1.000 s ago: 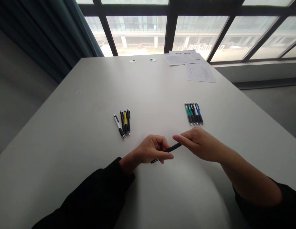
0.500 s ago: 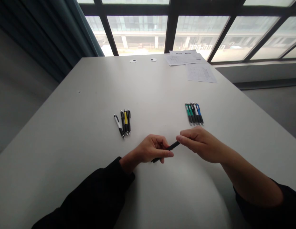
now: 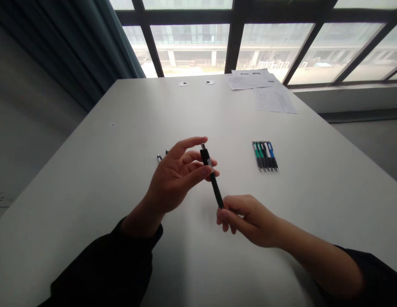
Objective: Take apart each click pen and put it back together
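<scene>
A black pen [image 3: 215, 186] is held between both hands above the white table, its silver button end up and to the left. My left hand [image 3: 174, 177] pinches its upper part between thumb and fingers, with the index finger stretched out by the button. My right hand [image 3: 249, 217] grips the lower tip between thumb and index finger. Behind my left hand, the tops of two pens [image 3: 159, 158] show; the others of that group are hidden. To the right, several green, black, white and blue pens [image 3: 264, 156] lie side by side in a row.
Printed papers [image 3: 275, 100] lie at the far right of the white table [image 3: 173, 111]. Two round white grommets [image 3: 183, 84] sit near its far edge. A dark curtain [image 3: 99, 42] hangs at the left beside the windows.
The black pen has swung steeper, with its button end up. My left hand has risen and now covers most of the left pens. My right hand has moved down and left to the tip.
</scene>
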`<act>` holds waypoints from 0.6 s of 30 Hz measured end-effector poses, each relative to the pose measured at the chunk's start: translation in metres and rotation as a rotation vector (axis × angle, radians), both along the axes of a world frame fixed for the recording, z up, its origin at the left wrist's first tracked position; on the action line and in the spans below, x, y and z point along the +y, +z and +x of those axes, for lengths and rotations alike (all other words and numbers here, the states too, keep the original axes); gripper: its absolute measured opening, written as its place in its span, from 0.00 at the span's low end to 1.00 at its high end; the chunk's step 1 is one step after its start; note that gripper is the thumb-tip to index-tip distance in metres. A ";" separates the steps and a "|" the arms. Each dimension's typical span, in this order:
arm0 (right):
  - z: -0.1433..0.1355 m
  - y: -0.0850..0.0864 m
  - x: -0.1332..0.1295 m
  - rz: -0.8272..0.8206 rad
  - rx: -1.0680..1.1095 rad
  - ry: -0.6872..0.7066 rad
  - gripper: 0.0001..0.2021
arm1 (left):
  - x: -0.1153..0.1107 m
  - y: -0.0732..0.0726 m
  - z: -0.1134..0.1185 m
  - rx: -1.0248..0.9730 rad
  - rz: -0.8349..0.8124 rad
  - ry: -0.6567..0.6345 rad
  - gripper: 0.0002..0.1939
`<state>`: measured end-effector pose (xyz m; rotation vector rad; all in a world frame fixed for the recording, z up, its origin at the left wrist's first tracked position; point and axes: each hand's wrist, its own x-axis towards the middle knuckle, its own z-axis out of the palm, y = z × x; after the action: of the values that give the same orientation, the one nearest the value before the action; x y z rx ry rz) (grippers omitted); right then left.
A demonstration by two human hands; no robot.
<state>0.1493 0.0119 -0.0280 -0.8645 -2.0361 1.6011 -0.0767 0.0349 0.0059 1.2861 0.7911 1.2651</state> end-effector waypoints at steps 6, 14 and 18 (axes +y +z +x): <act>-0.006 -0.004 -0.010 0.133 0.024 -0.004 0.12 | -0.006 -0.001 0.006 0.083 0.112 0.000 0.26; -0.006 -0.006 -0.010 0.159 -0.002 0.018 0.11 | -0.008 0.008 0.013 0.143 0.149 0.058 0.24; -0.007 -0.004 -0.011 0.176 -0.027 0.030 0.10 | -0.011 0.013 0.014 0.178 0.066 0.117 0.23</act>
<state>0.1426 0.0011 -0.0321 -0.7987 -2.1791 1.4071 -0.0630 0.0240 0.0193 1.4371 0.9697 1.2906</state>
